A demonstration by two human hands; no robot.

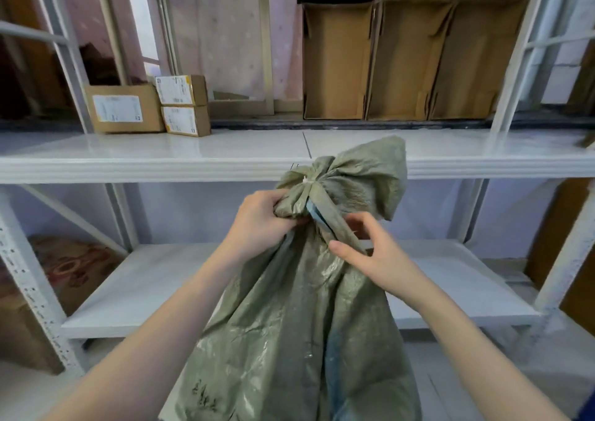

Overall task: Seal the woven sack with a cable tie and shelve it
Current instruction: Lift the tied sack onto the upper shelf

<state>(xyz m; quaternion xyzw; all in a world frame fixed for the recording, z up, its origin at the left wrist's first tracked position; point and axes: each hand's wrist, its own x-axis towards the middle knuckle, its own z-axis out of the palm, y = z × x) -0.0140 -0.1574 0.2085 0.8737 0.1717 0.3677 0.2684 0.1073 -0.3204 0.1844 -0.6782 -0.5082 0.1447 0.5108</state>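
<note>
Your left hand (264, 214) grips the gathered neck of the sack (299, 324), fingers curled tight into the fabric just below the tie (307, 181). The pale tie cinches the neck, and the mouth flares above it toward 1 o'clock. Your right hand (370, 253) pinches a fold of the neck between thumb and curled fingers, at 4 o'clock from the tie. The sack hangs in front of the shelf (161, 163); three small boxes (151, 106) sit at 10 o'clock.
</note>
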